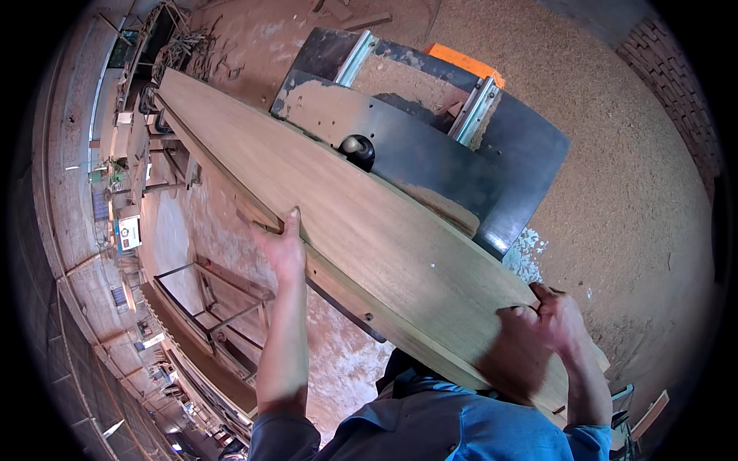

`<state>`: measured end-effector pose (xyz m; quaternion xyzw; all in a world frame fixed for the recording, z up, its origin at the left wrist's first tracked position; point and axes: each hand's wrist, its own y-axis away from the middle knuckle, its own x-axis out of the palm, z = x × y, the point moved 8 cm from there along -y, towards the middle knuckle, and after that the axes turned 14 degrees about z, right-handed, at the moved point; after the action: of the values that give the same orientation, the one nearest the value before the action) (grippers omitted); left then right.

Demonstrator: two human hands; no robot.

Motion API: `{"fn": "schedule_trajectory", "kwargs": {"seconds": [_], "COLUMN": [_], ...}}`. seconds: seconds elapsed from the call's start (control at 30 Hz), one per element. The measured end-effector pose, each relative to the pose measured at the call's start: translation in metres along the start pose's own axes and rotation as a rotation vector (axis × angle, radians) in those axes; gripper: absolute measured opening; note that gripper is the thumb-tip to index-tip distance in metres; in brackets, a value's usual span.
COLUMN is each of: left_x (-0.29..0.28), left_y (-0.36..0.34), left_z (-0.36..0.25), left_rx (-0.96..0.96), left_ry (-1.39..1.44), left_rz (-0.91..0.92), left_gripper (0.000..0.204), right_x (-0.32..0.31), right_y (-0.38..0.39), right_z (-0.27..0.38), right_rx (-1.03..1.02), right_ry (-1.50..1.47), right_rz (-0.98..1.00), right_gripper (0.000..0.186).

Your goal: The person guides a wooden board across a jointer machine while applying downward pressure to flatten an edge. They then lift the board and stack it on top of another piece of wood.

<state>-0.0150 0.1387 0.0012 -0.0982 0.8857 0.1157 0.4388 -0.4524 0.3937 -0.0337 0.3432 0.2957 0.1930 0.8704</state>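
Note:
A long pale wooden board (384,253) lies diagonally along the near edge of a dark machine table (523,177) coated in patches of sawdust. My left hand (280,247) grips the board's near edge around its middle, thumb upward. Toward the board's right end, my right hand (552,321) has its fingers curled on the far edge. Just beyond the board, a metal spindle (354,147) stands in a round black opening. Two metal rails (473,109) are mounted on the table, with an orange piece (465,61) behind them.
Sawdust covers the floor (615,192) around the machine. A metal frame (207,307) stands at the lower left, with clutter along the left side and wooden offcuts (192,50) at the upper left. Stacked bricks (669,84) are at the upper right.

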Motion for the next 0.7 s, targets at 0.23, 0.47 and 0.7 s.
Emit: {"fn": "schedule_trajectory", "kwargs": {"seconds": [0.23, 0.47, 0.7], "left_x": [0.002, 0.005, 0.002], "left_y": [-0.008, -0.012, -0.006], "left_z": [0.01, 0.006, -0.006], "left_rx": [0.065, 0.052, -0.068], "left_ry": [0.069, 0.034, -0.023], "left_rz": [0.022, 0.065, 0.088], "left_gripper": [0.104, 0.106, 0.107], "right_x": [-0.004, -0.008, -0.006], "right_y": [0.0, 0.001, -0.001], "right_z": [0.006, 0.006, 0.001], "right_rx": [-0.003, 0.022, 0.076], "right_ry": [0.02, 0.049, 0.085], "right_rz": [-0.001, -0.013, 0.021], "right_gripper": [0.071, 0.07, 0.068]}}
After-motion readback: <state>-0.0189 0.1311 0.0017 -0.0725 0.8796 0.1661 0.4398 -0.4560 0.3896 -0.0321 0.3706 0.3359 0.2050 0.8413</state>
